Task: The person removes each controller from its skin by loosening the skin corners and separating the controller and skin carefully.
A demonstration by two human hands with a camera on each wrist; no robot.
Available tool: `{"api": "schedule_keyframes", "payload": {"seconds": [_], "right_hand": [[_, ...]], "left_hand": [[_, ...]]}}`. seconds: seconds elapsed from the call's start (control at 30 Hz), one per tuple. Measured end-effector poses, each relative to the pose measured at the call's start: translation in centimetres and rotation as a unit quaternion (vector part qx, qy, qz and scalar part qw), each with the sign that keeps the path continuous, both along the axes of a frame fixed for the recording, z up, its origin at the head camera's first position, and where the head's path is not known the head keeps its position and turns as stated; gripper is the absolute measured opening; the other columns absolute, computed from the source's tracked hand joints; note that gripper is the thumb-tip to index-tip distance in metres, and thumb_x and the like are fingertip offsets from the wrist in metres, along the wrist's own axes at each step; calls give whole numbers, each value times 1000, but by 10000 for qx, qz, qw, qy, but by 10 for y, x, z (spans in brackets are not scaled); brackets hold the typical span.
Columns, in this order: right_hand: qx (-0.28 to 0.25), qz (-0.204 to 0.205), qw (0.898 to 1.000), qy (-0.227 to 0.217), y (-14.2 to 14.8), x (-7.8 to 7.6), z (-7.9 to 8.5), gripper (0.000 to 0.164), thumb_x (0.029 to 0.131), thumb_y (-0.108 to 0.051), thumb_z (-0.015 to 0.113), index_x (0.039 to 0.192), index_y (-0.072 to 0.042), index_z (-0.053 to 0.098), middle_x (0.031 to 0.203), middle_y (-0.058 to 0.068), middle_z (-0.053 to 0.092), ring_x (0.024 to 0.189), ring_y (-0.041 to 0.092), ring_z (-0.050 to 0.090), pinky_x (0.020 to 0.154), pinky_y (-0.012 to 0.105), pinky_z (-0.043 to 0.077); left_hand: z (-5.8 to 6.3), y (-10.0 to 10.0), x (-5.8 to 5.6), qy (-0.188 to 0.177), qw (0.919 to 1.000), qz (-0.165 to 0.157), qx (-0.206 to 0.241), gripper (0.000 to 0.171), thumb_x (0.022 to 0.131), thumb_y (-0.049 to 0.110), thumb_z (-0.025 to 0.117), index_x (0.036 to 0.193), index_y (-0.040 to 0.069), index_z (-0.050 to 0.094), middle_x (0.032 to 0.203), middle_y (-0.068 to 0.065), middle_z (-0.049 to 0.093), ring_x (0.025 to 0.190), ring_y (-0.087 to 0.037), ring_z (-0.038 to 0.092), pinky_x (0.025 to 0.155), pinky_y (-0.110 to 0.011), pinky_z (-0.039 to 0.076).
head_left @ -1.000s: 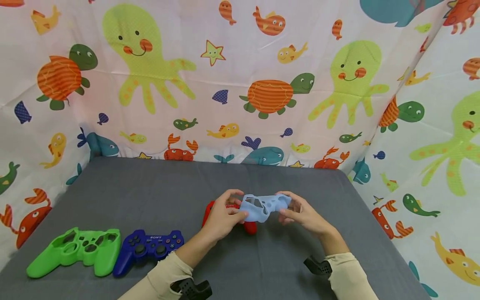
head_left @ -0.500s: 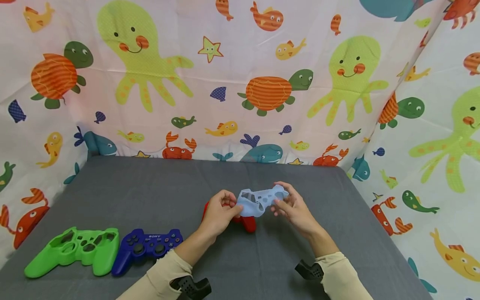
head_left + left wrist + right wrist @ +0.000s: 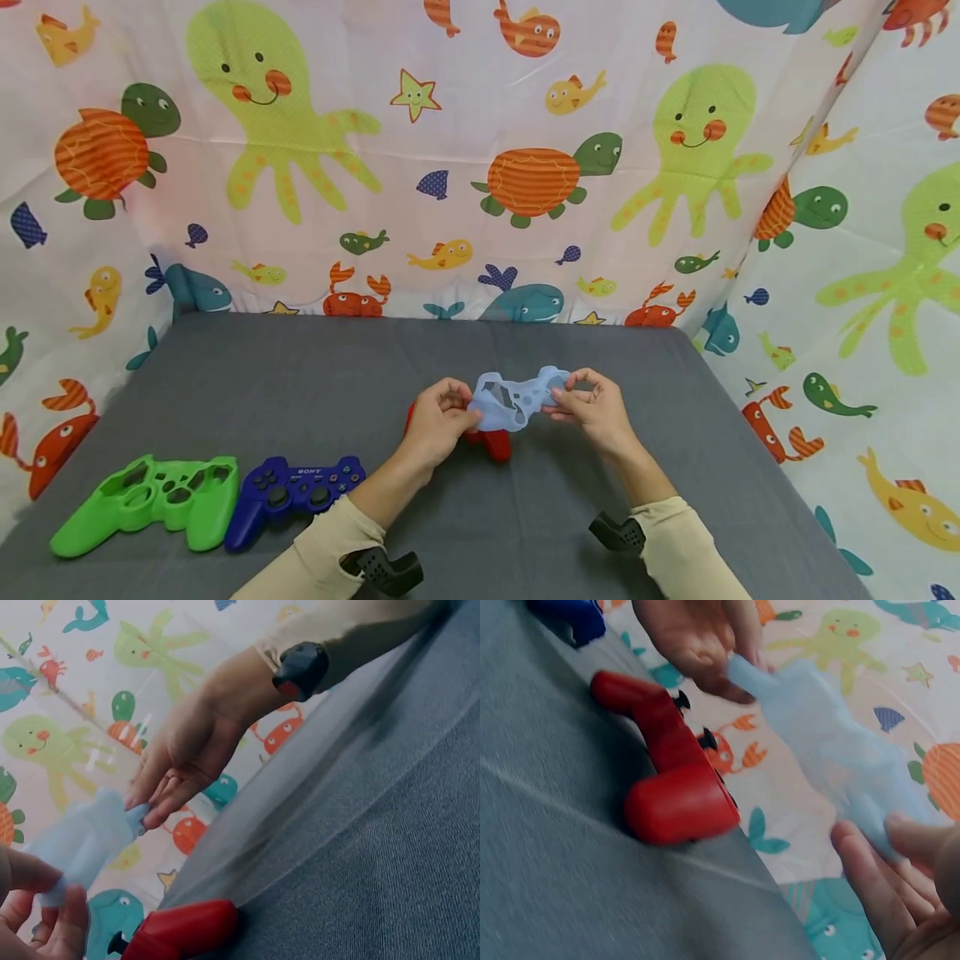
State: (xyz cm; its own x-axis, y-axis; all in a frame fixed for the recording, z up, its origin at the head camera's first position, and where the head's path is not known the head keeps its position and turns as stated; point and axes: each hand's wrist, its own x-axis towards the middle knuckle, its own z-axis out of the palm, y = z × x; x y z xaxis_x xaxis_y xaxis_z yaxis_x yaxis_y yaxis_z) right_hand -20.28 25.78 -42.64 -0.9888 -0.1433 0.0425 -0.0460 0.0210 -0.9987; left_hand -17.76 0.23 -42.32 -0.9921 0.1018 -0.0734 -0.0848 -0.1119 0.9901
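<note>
A pale blue, translucent silicone controller cover (image 3: 510, 402) is stretched between my two hands above the table. My left hand (image 3: 438, 423) pinches its left end between thumb and fingers. At its right end, my right hand (image 3: 597, 414) pinches the cover the same way. Below and behind it lies a red game controller (image 3: 675, 772), partly hidden by the left hand and the cover in the head view. The right wrist view shows the cover (image 3: 825, 742) hanging apart from the red controller.
On the table's left side lie a green controller cover (image 3: 153, 500) and a dark blue Sony controller (image 3: 292, 496), side by side. Grey cloth (image 3: 337, 358) covers the table. A curtain printed with sea animals (image 3: 450, 125) rises behind it and along the sides.
Both hands have shifted slightly left and up with the blue cover, and its front has tilted. The right fingers have changed their hold on its right end. The red controller stays on the table.
</note>
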Motion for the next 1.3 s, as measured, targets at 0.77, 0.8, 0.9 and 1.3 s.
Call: {"api": "schedule_keyframes", "payload": {"seconds": [0.77,0.8,0.9,1.3], "right_hand": [[1028,865,9843,1148,16,-1,6,47,98,2,61,142,12,48,77,4,74,63,12,70,64,27,60],[1037,944,9834,1151,17,-1,6,51,98,3,61,146,9,45,75,3,73,61,12,68,62,26,58],[979,1307,9806,1084,19,-1,7,68,98,4,59,158,-1,29,70,-1,67,57,10,62,58,26,55],[793,1369,9836,869,17,-3,8,33,99,4,56,129,12,45,99,-7,74,73,17,74,70,27,61]], "left_hand": [[6,-5,-3,216,9995,-127,-189,46,88,-9,52,129,9,62,127,-17,65,79,-19,56,56,-23,40],[6,-6,-3,207,9996,-101,-175,47,88,-9,52,130,9,62,128,-17,65,78,-18,55,56,-23,39],[7,-8,-4,132,9998,-32,-144,49,88,-11,50,130,9,61,128,-18,64,72,-18,50,54,-22,38],[8,-9,-8,72,9998,168,109,20,84,-10,54,101,1,50,85,-5,48,55,-15,45,54,-22,43]]}}
